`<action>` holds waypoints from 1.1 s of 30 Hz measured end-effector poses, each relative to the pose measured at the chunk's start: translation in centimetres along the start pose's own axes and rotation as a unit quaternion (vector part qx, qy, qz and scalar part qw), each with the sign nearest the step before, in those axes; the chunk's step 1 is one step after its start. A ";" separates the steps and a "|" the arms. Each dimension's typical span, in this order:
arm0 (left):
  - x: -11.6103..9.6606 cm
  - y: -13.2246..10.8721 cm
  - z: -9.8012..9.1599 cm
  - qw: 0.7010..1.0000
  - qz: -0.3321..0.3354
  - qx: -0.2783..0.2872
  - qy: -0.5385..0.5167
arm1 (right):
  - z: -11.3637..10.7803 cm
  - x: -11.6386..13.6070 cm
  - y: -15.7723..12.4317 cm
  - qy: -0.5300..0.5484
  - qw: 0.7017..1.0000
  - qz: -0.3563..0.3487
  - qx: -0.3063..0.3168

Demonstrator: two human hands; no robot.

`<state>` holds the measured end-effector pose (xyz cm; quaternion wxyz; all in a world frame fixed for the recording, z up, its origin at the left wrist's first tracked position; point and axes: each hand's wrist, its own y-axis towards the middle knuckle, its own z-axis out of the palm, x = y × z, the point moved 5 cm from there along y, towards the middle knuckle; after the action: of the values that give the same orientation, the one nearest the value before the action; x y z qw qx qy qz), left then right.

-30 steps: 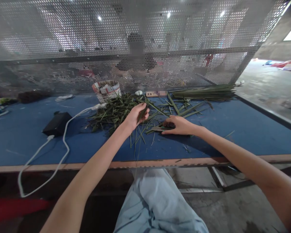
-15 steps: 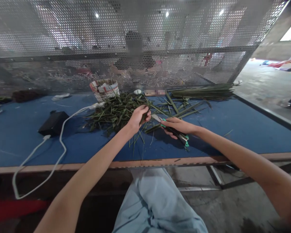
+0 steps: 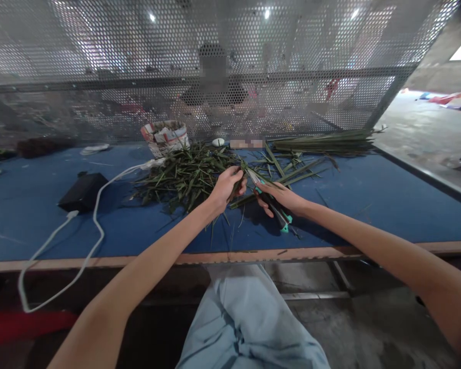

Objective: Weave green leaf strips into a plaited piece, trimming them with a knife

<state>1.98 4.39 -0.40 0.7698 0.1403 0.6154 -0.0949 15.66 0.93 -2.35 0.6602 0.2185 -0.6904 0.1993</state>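
Note:
My left hand is closed around a green leaf strip, part of which the fingers hide. In my right hand is a pair of pruning shears with black and teal handles. Their metal blades point up and left, right beside the strip at my left fingertips; whether they touch it I cannot tell. Just left of my left hand lies a heap of narrow green leaf pieces. Some longer leaf strips lie beyond my right hand.
A bundle of long leaves lies along the back of the blue table. At the back left stands a paper-lined bucket. A black box has a white cable hanging over the front edge. A perforated metal panel rises behind.
My left hand has shifted slightly right, with the leaf strip now showing above its fingers. The shears have turned more upright, and their blades are now close to the strip.

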 end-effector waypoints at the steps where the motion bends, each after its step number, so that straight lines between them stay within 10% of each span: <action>1: 0.0 0.0 0.0 1.000 0.001 0.000 0.005 | 0.0 0.0 0.0 0.000 1.000 0.003 -0.002; 33: -0.7 -0.8 0.6 0.994 0.071 0.006 0.087 | -1.0 1.0 0.0 -0.105 0.993 -0.033 -0.052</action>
<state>2.09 3.40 0.31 0.7172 0.1964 0.6679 -0.0310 16.45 1.45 -1.34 0.6008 0.2262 -0.7577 0.1172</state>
